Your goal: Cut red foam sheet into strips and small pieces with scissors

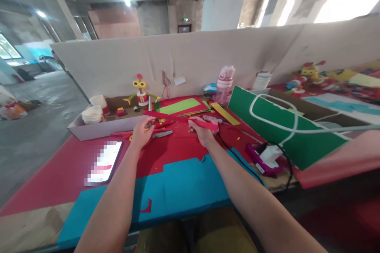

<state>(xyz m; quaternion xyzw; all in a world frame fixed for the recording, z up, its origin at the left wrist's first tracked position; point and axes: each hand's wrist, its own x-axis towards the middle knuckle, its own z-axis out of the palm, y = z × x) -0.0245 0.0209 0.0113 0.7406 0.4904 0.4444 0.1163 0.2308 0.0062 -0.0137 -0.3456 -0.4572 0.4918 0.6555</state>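
A long red paper strip (175, 118) stretches above the red tabletop between my two hands. My right hand (202, 131) is closed on its right part, thumb and fingers pinching it. Just below the strip's left end is my left hand (143, 132), its fingers bent, with a gap between thumb and forefinger; whether the fingertips touch the strip is unclear. Scissors (162, 134) with yellow handles lie beside my left hand, the handles partly hidden by it. A pink tool (212, 119), perhaps a glue gun, lies behind my right hand.
Blue foam board (184, 184) covers the front edge. A phone (106, 162) lies left; a purple power strip (263, 160) with cables sits right. Behind are a yellow paper-cup figure (141, 93), green paper (179, 106), a pink bottle (224, 85) and a green-sided box (267, 126).
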